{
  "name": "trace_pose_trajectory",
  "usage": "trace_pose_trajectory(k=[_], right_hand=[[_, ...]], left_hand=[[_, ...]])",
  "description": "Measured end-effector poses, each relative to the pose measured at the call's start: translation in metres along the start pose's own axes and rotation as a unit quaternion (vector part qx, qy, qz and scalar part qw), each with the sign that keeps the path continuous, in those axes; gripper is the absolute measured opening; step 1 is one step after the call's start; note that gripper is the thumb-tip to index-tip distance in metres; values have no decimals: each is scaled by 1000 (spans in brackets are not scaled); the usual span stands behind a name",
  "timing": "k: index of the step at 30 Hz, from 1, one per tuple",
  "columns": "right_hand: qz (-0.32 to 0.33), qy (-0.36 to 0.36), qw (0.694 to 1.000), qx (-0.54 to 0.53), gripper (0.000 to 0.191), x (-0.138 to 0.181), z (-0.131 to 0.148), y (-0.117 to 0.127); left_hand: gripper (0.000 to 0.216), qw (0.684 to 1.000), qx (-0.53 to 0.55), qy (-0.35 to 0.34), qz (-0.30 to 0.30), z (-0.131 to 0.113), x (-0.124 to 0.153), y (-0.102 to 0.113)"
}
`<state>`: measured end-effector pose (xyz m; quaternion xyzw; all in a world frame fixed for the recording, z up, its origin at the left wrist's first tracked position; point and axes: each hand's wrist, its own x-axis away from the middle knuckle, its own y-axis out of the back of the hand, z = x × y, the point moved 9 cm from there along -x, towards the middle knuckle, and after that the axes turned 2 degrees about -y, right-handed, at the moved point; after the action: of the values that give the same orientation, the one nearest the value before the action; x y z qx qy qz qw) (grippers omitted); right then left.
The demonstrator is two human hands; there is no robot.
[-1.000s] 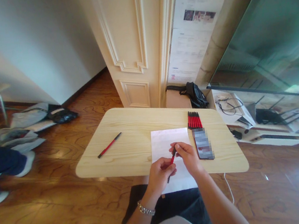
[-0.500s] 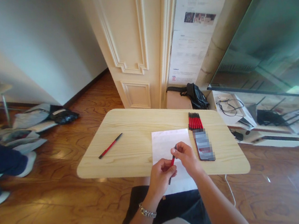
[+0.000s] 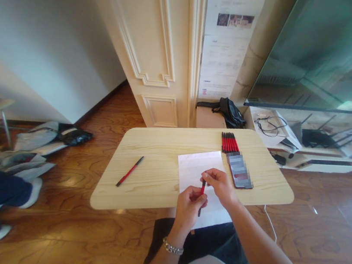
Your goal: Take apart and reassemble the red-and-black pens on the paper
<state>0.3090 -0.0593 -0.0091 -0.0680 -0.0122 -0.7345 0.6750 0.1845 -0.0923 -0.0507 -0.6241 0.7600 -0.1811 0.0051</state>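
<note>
Above a white sheet of paper (image 3: 189, 169), a red and black pen (image 3: 202, 189) is held at a slant between my hands. My left hand (image 3: 190, 204) is closed around its lower part. The fingers of my right hand (image 3: 218, 183) pinch its black upper end. Another red and black pen (image 3: 130, 171) lies alone on the left of the table. To the right of the paper, several matching pens (image 3: 229, 142) lie side by side in a row. A phone (image 3: 239, 171) rests just below that row, its screen blurred out.
The light wooden table (image 3: 155, 146) has rounded corners. A white cable (image 3: 270, 223) hangs by its front right. Behind it stand a cream panel (image 3: 152, 56) and a black bag (image 3: 230, 113). At the far left, a person's leg (image 3: 3, 187) shows beside plastic bags (image 3: 37, 136).
My right fingers have shifted slightly at the pen's upper end, towards the left. My left hand keeps its grip, and the things on the table lie as before.
</note>
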Motion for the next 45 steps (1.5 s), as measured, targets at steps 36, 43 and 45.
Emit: trace_pose_trajectory(k=[36, 43, 45], right_hand=[[7, 9, 1000, -11, 31, 27, -10, 0], [-76, -49, 952, -294, 20, 20, -27, 3], [-91, -47, 936, -338, 21, 8, -20, 12]], left_hand=[[24, 991, 91, -72, -61, -47, -11, 4], [28, 995, 49, -72, -57, -43, -6, -5], [35, 997, 19, -61, -40, -35, -5, -5]])
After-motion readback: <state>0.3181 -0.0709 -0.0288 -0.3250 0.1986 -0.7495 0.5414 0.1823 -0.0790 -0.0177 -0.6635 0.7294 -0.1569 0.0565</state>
